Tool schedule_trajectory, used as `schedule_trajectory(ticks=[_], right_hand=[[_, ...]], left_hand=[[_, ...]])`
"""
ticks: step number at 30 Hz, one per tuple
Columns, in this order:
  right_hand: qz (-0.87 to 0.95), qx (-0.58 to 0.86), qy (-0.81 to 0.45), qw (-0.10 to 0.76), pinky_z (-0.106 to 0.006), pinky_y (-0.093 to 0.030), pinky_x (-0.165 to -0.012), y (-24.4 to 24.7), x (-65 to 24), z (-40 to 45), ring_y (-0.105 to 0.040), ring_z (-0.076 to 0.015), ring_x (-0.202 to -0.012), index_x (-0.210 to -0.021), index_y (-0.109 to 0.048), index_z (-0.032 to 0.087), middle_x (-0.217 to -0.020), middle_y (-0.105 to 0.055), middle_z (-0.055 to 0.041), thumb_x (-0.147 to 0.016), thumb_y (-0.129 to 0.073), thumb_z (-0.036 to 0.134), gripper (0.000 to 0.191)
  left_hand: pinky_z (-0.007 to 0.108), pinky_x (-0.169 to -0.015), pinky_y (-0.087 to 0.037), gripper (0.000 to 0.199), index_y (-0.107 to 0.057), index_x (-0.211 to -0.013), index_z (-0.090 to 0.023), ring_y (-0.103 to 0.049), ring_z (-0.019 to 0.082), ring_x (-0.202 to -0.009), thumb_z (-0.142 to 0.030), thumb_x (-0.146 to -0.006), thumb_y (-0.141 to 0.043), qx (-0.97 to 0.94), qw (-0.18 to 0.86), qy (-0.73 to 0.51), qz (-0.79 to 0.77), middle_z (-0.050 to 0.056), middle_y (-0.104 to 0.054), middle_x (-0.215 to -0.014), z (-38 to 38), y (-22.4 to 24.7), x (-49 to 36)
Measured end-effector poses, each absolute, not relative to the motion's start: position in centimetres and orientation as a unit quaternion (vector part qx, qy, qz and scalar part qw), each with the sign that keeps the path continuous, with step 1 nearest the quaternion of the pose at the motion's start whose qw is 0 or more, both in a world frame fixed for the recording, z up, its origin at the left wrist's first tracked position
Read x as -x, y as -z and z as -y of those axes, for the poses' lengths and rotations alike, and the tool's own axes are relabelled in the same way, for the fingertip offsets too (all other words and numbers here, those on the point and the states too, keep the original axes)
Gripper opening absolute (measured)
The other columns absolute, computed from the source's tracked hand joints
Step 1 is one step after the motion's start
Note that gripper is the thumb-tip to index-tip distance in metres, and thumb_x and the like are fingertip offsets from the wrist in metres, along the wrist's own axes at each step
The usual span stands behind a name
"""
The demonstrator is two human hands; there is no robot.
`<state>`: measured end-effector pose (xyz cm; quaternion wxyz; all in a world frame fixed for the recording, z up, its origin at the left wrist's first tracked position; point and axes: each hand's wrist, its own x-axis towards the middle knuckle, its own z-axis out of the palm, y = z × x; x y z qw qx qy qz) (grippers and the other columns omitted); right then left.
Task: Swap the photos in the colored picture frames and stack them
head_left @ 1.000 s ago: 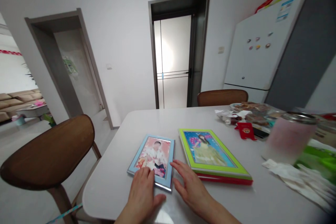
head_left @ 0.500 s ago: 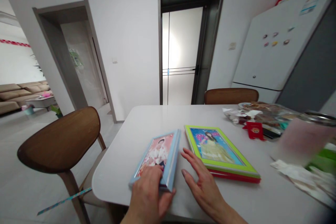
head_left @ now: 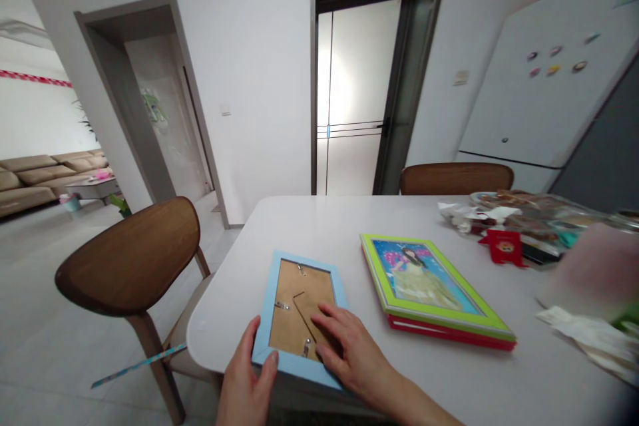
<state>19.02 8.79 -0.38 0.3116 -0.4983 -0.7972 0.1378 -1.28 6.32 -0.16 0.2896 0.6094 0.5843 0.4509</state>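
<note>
A light-blue picture frame lies face down near the table's front edge, its brown backing board showing. Metal clips sit along the backing's edges, and a thin bent wire or slit runs across its middle. My left hand grips the frame's lower left corner, thumb on top and fingers at the outer side. Across the lower right of the backing rests my right hand, fingers apart and slightly bent, with the thumb close to the bottom clip. It covers part of the frame's right side.
Right of the frame, a lime-green picture frame lies on a red one. Farther right are a red packet, plastic-wrapped items, white tissue and a pinkish container. Wooden chairs stand at the left and far side.
The blue frame has been turned from picture side up to back side up. My left hand has shifted left to its corner, and my right hand has come onto the backing.
</note>
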Motion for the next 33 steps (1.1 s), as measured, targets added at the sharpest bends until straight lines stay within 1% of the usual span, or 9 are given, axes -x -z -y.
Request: schedule_trajectory(ticks=[5,9,12,17,23,25,28,30,33], right_hand=[[0.818,0.491,-0.110,0.278,-0.041,-0.033,-0.088,-0.4,-19.3,-8.4,-0.046,-0.0239,-0.103,-0.102,-0.056,0.023,-0.114,-0.051,-0.0093,-0.065,-0.055,0.022,0.038],[0.830,0.486,-0.124,0.243,-0.040,-0.033,-0.086,-1.5,-19.2,-8.4,-0.045,-0.0239,-0.102,-0.098,-0.059,0.025,-0.111,-0.051,-0.0087,-0.064,-0.057,0.021,0.034],[0.854,0.444,-0.153,0.224,-0.037,-0.033,-0.087,-2.0,-19.1,-8.9,-0.043,-0.0229,-0.105,-0.092,-0.062,0.026,-0.113,-0.049,-0.0074,-0.061,-0.060,0.017,0.032],[0.869,0.407,-0.188,0.211,-0.034,-0.031,-0.089,-1.4,-18.6,-9.8,-0.040,-0.0214,-0.107,-0.083,-0.066,0.027,-0.110,-0.051,-0.0047,-0.063,-0.062,0.018,0.023],[0.858,0.423,-0.159,0.242,-0.031,-0.036,-0.079,-0.9,-17.5,-9.6,-0.047,-0.0177,-0.091,-0.073,-0.066,0.025,-0.094,-0.057,-0.0018,-0.069,-0.057,0.023,0.010],[0.849,0.430,-0.168,0.256,-0.030,-0.037,-0.079,-1.1,-17.8,-9.6,-0.048,-0.0166,-0.090,-0.079,-0.065,0.023,-0.095,-0.057,-0.0030,-0.071,-0.053,0.021,0.014],[0.811,0.493,-0.149,0.279,-0.029,-0.035,-0.084,-1.5,-19.0,-10.4,-0.046,-0.0167,-0.096,-0.093,-0.061,0.018,-0.105,-0.053,-0.0074,-0.074,-0.046,0.017,0.024],[0.791,0.548,-0.110,0.250,-0.028,-0.034,-0.086,-1.7,-19.9,-11.2,-0.045,-0.0180,-0.097,-0.091,-0.061,0.016,-0.105,-0.053,-0.0092,-0.073,-0.044,0.014,0.025],[0.785,0.586,-0.076,0.184,-0.025,-0.035,-0.079,-1.7,-20.5,-12.4,-0.048,-0.0183,-0.089,-0.073,-0.063,0.015,-0.090,-0.057,-0.0095,-0.070,-0.043,0.010,0.020]], left_hand=[[0.042,-0.096,-0.032,0.044,-0.041,-0.119,-0.014,-0.044,0.022,-0.112,-0.025,-0.077,-0.044,-0.724,0.171,-0.330,-0.581,0.012,-0.050,-0.120,-5.7,2.9,1.8],[0.043,-0.093,-0.035,0.044,-0.042,-0.118,-0.011,-0.040,0.024,-0.114,-0.024,-0.076,-0.045,-0.779,0.082,-0.288,-0.551,0.017,-0.043,-0.125,-6.0,3.7,1.8],[0.042,-0.092,-0.037,0.046,-0.041,-0.119,-0.012,-0.036,0.024,-0.117,-0.024,-0.075,-0.048,-0.802,0.050,-0.283,-0.523,0.017,-0.039,-0.128,-6.6,3.4,1.6],[0.042,-0.092,-0.037,0.046,-0.041,-0.118,-0.012,-0.034,0.024,-0.118,-0.024,-0.074,-0.048,-0.816,0.047,-0.279,-0.504,0.017,-0.039,-0.128,-7.5,3.0,1.0],[0.042,-0.091,-0.037,0.046,-0.043,-0.117,-0.010,-0.034,0.025,-0.117,-0.028,-0.074,-0.048,-0.823,0.033,-0.254,-0.507,0.018,-0.039,-0.127,-7.8,3.0,1.0],[0.042,-0.091,-0.037,0.047,-0.043,-0.116,-0.008,-0.034,0.026,-0.117,-0.029,-0.075,-0.048,-0.823,0.036,-0.249,-0.509,0.020,-0.039,-0.126,-7.8,2.9,1.0],[0.043,-0.092,-0.036,0.047,-0.044,-0.115,-0.007,-0.034,0.027,-0.117,-0.029,-0.074,-0.048,-0.819,0.055,-0.241,-0.517,0.020,-0.039,-0.126,-7.7,2.4,1.0],[0.044,-0.093,-0.035,0.047,-0.045,-0.115,-0.007,-0.034,0.026,-0.118,-0.029,-0.074,-0.049,-0.815,0.071,-0.239,-0.523,0.020,-0.039,-0.127,-7.5,2.0,0.9],[0.044,-0.094,-0.033,0.042,-0.049,-0.110,-0.009,-0.032,0.027,-0.119,-0.028,-0.073,-0.049,-0.810,0.095,-0.234,-0.530,0.019,-0.037,-0.128,-7.3,1.4,0.7]])
